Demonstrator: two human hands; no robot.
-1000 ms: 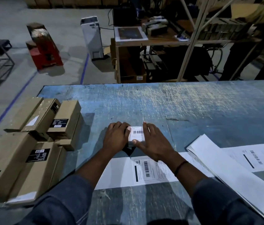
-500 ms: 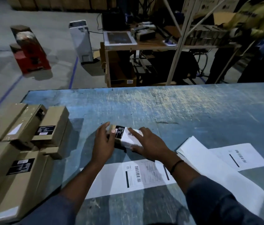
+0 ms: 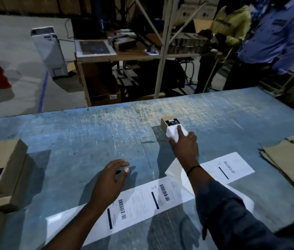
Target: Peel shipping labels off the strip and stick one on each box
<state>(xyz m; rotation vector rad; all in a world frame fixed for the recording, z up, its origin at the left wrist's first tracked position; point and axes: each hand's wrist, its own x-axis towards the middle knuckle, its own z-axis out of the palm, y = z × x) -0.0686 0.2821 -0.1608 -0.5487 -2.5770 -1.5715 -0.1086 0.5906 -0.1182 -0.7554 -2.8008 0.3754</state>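
While the right hand (image 3: 185,147) grips the near end of the small brown cardboard box (image 3: 166,121) far out on the scuffed blue table (image 3: 88,134), index finger laid straight over the white shipping label (image 3: 172,131) already stuck on top, the left hand (image 3: 110,177) hovers loose and empty near the long white label strip (image 3: 142,201) at the front edge. Looks like this box is done, so next is probably peeling another label and grabbing a box off the brown carton stack (image 3: 3,159) at left
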